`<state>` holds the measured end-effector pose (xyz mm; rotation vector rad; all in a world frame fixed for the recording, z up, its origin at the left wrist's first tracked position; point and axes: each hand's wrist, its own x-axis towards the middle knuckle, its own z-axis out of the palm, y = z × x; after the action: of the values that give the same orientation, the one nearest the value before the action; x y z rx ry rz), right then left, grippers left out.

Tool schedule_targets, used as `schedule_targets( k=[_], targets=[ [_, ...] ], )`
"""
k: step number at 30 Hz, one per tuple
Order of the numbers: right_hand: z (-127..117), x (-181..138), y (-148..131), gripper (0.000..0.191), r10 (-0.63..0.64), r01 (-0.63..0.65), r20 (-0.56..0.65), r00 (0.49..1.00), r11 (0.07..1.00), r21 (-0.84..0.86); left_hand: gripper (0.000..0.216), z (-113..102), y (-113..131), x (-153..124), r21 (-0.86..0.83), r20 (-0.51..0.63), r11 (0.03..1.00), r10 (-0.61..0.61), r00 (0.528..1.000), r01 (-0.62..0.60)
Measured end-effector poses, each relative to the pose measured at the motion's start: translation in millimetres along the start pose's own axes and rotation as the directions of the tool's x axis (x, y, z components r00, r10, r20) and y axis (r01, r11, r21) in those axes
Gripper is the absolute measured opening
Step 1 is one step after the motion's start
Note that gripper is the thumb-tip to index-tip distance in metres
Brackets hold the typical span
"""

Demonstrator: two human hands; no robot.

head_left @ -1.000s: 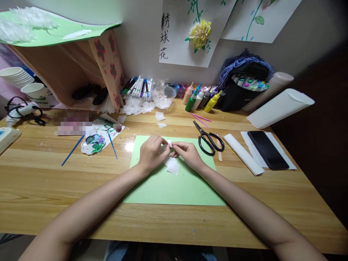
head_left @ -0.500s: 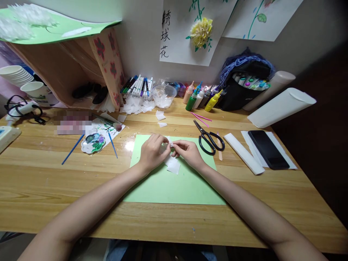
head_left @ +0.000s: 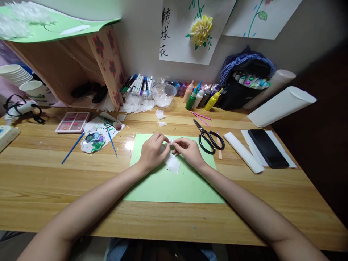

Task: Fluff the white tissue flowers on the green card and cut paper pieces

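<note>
Over the green sheet of paper [head_left: 174, 188], both hands meet at a small white piece of paper [head_left: 171, 140]. My left hand [head_left: 154, 150] pinches it from the left, its thumb and forefinger closed. From the right, my right hand [head_left: 187, 150] is closed with its fingertips at the same piece. Just beneath the hands lie white paper squares [head_left: 173, 164], partly covered by the left fingers. How the held piece is folded is too small to make out.
Black-handled scissors [head_left: 208, 137] lie right of the hands, near a wooden stick [head_left: 219, 148], a white paper roll [head_left: 243, 152] and a phone [head_left: 268, 148]. A paint palette [head_left: 92, 142] and brushes lie left. Behind are paper scraps [head_left: 136, 104], a plastic bowl [head_left: 164, 96] and paint bottles [head_left: 191, 99].
Both hands stay almost in place. The small white piece between the fingertips has shifted slightly and shows a little more above them.
</note>
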<state>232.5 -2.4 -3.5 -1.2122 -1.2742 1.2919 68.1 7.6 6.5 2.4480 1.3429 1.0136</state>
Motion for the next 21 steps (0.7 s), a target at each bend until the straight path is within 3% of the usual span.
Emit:
schedule_targets(
  k=[5,13,21],
  targets=[
    [0.0,0.9,-1.0,0.031,0.009,-0.009,-0.031,0.999,1.000,-0.003,0.005,0.2,-2.0,1.4,-0.007,-0.041,0.998,-0.057,0.998,0.057],
    [-0.1,0.8,-6.0,0.031,0.020,-0.019,-0.055,0.998,1.000,0.010,0.003,0.6,-8.6,7.2,-0.162,-0.044,0.938,-0.319,0.947,0.308],
    [-2.1,0.1,-2.4,0.026,0.012,-0.011,-0.079,0.997,1.000,0.015,0.007,5.0,-26.4,14.0,-0.275,-0.141,0.832,-0.530,0.836,0.481]
  ],
)
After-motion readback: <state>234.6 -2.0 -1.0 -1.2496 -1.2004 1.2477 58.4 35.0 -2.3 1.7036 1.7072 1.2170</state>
